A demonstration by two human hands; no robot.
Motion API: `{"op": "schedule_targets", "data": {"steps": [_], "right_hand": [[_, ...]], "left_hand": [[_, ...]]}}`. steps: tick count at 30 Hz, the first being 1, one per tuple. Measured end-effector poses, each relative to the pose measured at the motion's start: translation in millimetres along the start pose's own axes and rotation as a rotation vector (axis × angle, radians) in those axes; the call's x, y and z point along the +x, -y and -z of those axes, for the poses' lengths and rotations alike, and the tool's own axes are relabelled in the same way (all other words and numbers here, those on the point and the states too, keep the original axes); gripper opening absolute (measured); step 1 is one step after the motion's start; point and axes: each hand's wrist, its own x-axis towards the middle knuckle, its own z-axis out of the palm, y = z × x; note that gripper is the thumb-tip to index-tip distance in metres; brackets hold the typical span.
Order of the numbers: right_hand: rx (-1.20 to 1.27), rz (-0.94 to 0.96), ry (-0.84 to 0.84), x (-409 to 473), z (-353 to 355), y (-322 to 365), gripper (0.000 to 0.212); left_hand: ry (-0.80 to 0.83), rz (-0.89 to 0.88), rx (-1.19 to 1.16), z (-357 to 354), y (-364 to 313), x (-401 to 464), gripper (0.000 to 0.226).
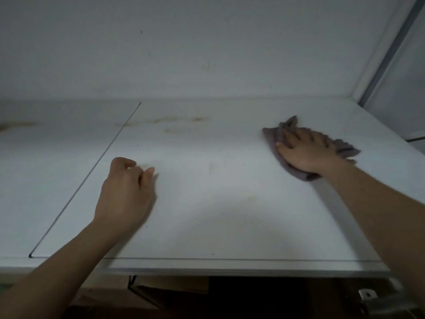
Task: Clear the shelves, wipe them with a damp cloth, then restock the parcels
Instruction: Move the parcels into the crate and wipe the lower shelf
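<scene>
A white shelf board fills the view, with no parcels on it. Brown stains run along its back near the wall, and small dark specks dot the surface. My right hand lies flat on a crumpled grey cloth at the right rear of the board, fingers spread over it and pressing it down. My left hand rests on the bare board at the centre left, its fingers loosely curled and holding nothing.
A thin dark seam runs diagonally from the front edge to the back wall, splitting the board from its left neighbour. A metal upright stands at the right rear. Cardboard and a metal bracket show below the front edge.
</scene>
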Motion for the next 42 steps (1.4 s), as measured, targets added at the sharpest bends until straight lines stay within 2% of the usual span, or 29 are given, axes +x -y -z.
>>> {"op": "schedule_targets", "data": {"steps": [2, 7, 9, 11, 12, 14, 17, 19, 22, 25, 29, 31, 33, 34, 35, 37, 38, 40, 42], "right_hand": [[0.064, 0.063, -0.011, -14.1, -10.5, 56.7, 0.059], [0.240, 0.409, -0.111, -54.4, -23.3, 180.4, 0.041], [0.514, 0.533, -0.083, -58.7, -17.7, 193.6, 0.037], [0.809, 0.485, -0.119, -56.4, 0.4, 179.7, 0.040], [0.839, 0.431, -0.203, -50.2, 10.7, 164.1, 0.042], [0.683, 0.299, -0.277, -31.9, 26.4, 118.1, 0.039], [0.218, 0.001, -0.027, -28.0, 21.5, 53.3, 0.038], [0.144, -0.063, 0.034, -43.0, 2.5, 49.0, 0.046], [0.230, 0.021, -0.036, -65.6, -12.6, 92.7, 0.056], [0.246, 0.170, -0.062, -97.9, -21.2, 162.6, 0.065], [0.431, 0.471, -0.085, -122.7, -27.5, 231.9, 0.050], [0.714, 0.510, -0.018, -117.7, -19.7, 233.6, 0.041], [0.991, 0.403, -0.046, -104.9, 0.6, 206.4, 0.037], [1.017, 0.363, -0.126, -94.9, 12.4, 183.9, 0.038], [0.975, 0.329, -0.229, -82.6, 24.0, 159.1, 0.040], [0.733, 0.179, -0.369, -51.8, 41.0, 96.1, 0.049], [0.565, 0.079, -0.334, -39.6, 43.2, 64.7, 0.048], [0.329, -0.159, -0.147, -24.6, 30.0, 17.5, 0.050], [0.218, -0.293, -0.006, -27.5, 11.1, 11.6, 0.060]], "left_hand": [[-0.018, 0.037, -0.098, -3.6, 2.8, 0.6, 0.019], [-0.144, 0.118, -0.258, -5.0, -9.2, -7.0, 0.027], [-0.160, 0.154, -0.287, -1.7, -9.4, -7.2, 0.031], [-0.120, 0.170, -0.294, -1.6, -10.2, -5.8, 0.035], [-0.093, 0.183, -0.297, -1.9, -10.1, -4.4, 0.037], [-0.049, 0.206, -0.295, -2.7, -10.0, -3.7, 0.040], [-0.013, 0.234, -0.330, -2.8, -10.5, -4.1, 0.040], [-0.029, 0.211, -0.392, -1.3, -7.0, -2.9, 0.035], [-0.100, 0.141, -0.420, 3.2, 7.5, 7.4, 0.037], [-0.200, 0.198, -0.418, 24.5, 15.0, 15.7, 0.032], [-0.274, 0.226, -0.363, 47.5, 11.6, 15.4, 0.048], [-0.278, 0.224, -0.358, 50.8, 17.5, 14.3, 0.053], [-0.243, 0.208, -0.346, 49.5, 24.3, 11.2, 0.044], [-0.201, 0.222, -0.326, 49.0, 24.7, 8.3, 0.031], [-0.137, 0.253, -0.312, 49.1, 24.5, 4.6, 0.014], [-0.044, 0.302, -0.277, 45.3, 28.9, -1.6, 0.020], [-0.024, 0.307, -0.256, 43.6, 30.5, -2.4, 0.024], [-0.006, 0.305, -0.213, 43.9, 33.5, -0.6, 0.026], [0.023, 0.299, -0.179, 45.3, 36.7, 0.9, 0.028]]}}
